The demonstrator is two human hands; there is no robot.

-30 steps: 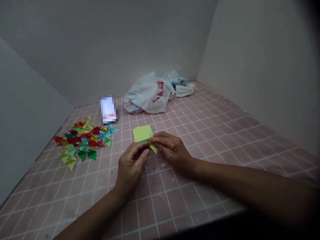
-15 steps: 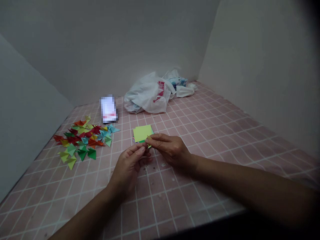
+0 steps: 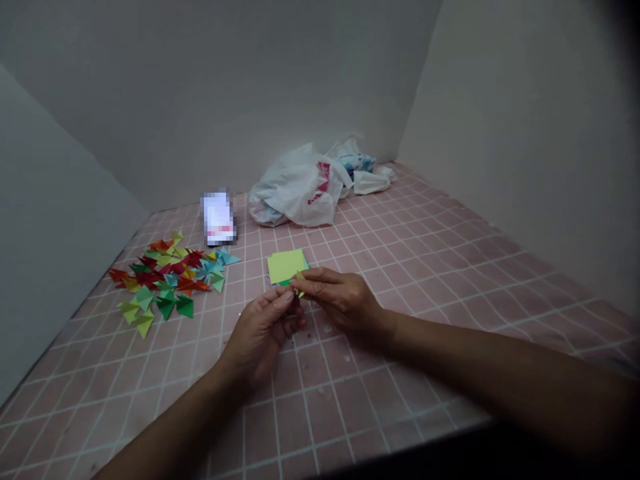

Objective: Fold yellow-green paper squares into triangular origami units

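Note:
Between my fingertips is a small folded yellow paper (image 3: 299,285), mostly covered by my fingers. My right hand (image 3: 345,300) pinches it between thumb and forefinger. My left hand (image 3: 263,327) meets it from the other side, thumb and fingers pressed together at its edge. Just behind my hands lies a stack of square paper sheets (image 3: 286,265), yellow-green on top with green and other colours showing at the edges. To the left is a spread of folded paper origami pieces (image 3: 170,273) in red, orange, yellow, green and light blue.
A phone (image 3: 219,217) with a lit, blurred screen stands behind the origami pieces. White plastic bags (image 3: 303,187) with red print sit at the back, beside a blue-and-white packet (image 3: 356,161). A pink checked cloth (image 3: 425,267) covers the table, walled on several sides.
My hands stay together at almost the same spot. The folded yellow paper shows slightly differently between my fingers, and my left fingers have shifted a little. The view has moved very slightly.

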